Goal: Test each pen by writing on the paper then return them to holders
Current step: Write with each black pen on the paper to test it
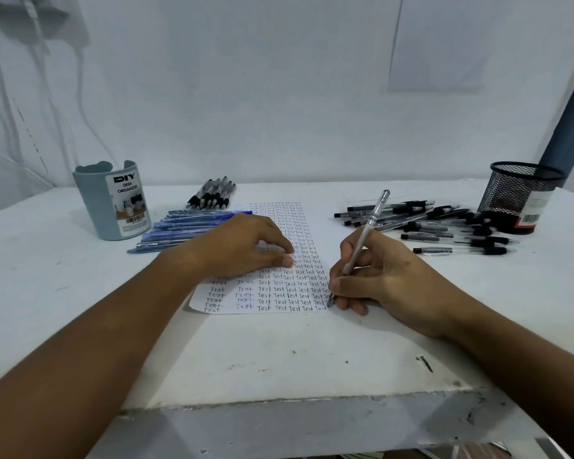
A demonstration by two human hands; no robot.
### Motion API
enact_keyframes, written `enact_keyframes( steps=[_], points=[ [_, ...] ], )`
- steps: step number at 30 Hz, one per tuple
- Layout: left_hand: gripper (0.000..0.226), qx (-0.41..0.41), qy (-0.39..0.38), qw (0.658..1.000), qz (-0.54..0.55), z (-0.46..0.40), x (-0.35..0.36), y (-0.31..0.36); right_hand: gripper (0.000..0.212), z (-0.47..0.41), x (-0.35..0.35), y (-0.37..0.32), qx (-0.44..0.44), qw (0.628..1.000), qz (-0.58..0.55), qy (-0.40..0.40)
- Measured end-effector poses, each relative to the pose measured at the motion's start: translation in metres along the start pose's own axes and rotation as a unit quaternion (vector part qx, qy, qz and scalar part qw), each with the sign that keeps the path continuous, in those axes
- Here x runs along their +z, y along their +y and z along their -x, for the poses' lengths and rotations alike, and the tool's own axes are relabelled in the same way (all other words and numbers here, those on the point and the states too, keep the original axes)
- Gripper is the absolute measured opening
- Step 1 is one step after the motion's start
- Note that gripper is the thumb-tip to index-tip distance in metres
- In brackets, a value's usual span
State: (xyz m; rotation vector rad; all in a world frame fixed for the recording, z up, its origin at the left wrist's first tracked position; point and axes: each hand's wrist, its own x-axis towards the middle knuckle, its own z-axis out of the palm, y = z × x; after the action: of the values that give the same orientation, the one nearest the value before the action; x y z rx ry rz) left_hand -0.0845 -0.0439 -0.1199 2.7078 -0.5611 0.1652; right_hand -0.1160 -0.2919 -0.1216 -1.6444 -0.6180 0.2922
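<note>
- White table (279, 359) against a white wall; scuffed bare top runs from the paper to the near edge.
- Right hand (388, 286) pinches a clear pen (365, 236) between thumb and curled fingers, tip down on the bottom right corner of the paper (279, 301), barrel tilted up and away.
- Pen tip sits right at the paper's right edge, at the end of the last written row.
- Left hand (246, 246) lies flat on the paper's left-middle, fingers relaxed and pressing the sheet down, holding nothing.
- Paper lies centre of the table, filled with rows of "Test"; its bottom left corner is rounded or slightly curled.
- Blue pens (186, 228) lie in a loose row just left of the paper, partly behind the left hand.
- Small bunch of black-grip pens (212, 193) lies at the paper's far left corner.
- Pile of black pens (444, 223) lies right of the paper, near the right hand, not touching it.
- Grey-blue desk organizer (113, 203) stands upright far left, beside the blue pens.
- Black mesh cup (521, 197) stands upright far right, touching the pile.
- Open tabletop on both outer sides of the forearms and along the front edge.
</note>
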Motion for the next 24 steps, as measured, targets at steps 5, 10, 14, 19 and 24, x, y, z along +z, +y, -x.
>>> enact_keyframes(
  steps=[5,10,14,19,24],
  points=[
    [0.044,0.004,0.000,1.000,-0.005,0.0002,-0.0009,0.0011,0.035,0.0000,-0.0011,-0.0004,0.000,1.000,-0.005,0.001],
    [0.044,0.002,-0.001,1.000,-0.004,0.0001,-0.0014,0.0021,0.034,-0.0003,-0.0017,-0.0002,0.001,1.000,-0.002,-0.006],
    [0.046,0.000,-0.003,1.000,0.004,0.0000,-0.0015,0.0016,0.035,-0.0003,-0.0027,0.0010,0.000,1.000,-0.008,0.000],
    [0.045,-0.002,-0.004,1.000,0.003,0.0001,-0.0012,0.0014,0.036,-0.0008,-0.0030,0.0025,-0.002,1.000,-0.016,-0.007],
    [0.039,-0.002,0.000,1.000,-0.001,-0.0001,-0.0008,-0.0002,0.035,-0.0023,-0.0043,0.0057,-0.011,0.999,-0.034,0.011]
  ],
)
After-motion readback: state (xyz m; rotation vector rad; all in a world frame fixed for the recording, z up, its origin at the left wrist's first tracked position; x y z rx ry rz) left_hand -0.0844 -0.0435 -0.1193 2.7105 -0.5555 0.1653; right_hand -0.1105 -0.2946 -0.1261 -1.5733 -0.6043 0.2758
